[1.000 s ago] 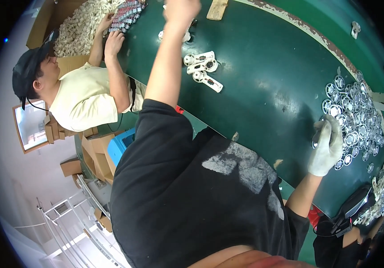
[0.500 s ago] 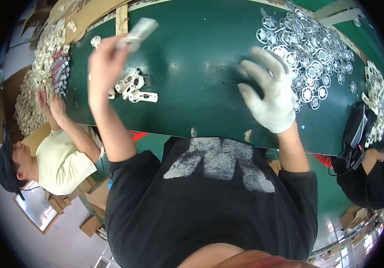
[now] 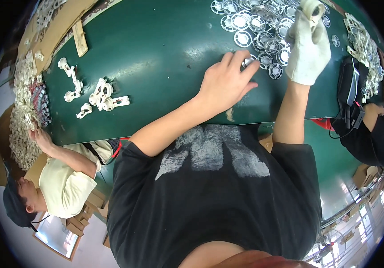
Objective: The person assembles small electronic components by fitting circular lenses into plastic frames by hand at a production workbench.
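My left hand (image 3: 225, 82) is bare and reaches across to the near edge of a heap of clear, silvery spoked discs (image 3: 263, 40). Its fingers are curled over one round disc (image 3: 248, 61), mostly hidden by the fingertips. My right hand (image 3: 309, 58), in a white glove, is raised at the right side of the heap. It grips a white plastic part with a round ring end (image 3: 313, 12); the rest of that part is concealed by the glove. Several similar white plastic parts (image 3: 102, 94) lie loosely on the left of the green table (image 3: 156, 58).
At the far left a co-worker (image 3: 69, 178) handles pieces at a big pile of white parts (image 3: 20, 134). A wood strip (image 3: 80, 39) lies near the far edge. On the right are a black bag (image 3: 349, 82) and another pile of white parts (image 3: 366, 58).
My left hand has swung from the far left, where it held a white part, over to the discs. My right hand has risen to the right and now grips a white part.
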`<state>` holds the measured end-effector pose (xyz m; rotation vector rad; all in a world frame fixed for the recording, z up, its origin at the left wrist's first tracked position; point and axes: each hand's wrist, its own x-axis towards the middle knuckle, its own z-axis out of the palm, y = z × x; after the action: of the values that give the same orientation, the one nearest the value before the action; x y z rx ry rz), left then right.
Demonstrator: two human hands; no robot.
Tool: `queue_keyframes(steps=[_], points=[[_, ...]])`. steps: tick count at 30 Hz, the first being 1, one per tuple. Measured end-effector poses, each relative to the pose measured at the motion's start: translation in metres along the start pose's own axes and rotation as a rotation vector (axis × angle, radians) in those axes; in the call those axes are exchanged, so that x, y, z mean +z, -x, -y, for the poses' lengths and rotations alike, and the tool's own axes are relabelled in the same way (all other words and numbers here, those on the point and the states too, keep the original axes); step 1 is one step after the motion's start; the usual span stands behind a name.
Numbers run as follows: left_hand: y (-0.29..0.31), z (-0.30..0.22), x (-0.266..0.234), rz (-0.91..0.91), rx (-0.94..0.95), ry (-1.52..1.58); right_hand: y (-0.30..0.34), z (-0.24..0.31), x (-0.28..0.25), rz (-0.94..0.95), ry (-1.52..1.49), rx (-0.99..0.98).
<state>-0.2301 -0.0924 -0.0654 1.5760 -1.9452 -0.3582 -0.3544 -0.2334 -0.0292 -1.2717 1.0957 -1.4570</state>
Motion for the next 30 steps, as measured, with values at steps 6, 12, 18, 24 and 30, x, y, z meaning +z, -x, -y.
queue_keyframes(steps=[6, 12, 18, 24, 30], points=[[0.011, 0.011, -0.011, -0.023, -0.119, -0.124, 0.012, 0.001, 0.002, 0.219, 0.222, 0.084], [0.026, 0.03, -0.049, -0.013, -0.251, -0.237, 0.026, 0.003, 0.005, 0.372, 0.243, 0.147], [0.022, 0.045, -0.059, 0.061, -0.023, -0.067, 0.029, 0.012, 0.011, 0.502, 0.406, 0.213], [0.019, 0.056, -0.054, 0.01, 0.003, -0.062, 0.025, 0.017, 0.014, 0.731, 0.872, 0.016], [0.013, 0.063, -0.06, -0.38, -0.006, 0.062, 0.049, 0.017, 0.026, 0.956, 0.973, -0.164]])
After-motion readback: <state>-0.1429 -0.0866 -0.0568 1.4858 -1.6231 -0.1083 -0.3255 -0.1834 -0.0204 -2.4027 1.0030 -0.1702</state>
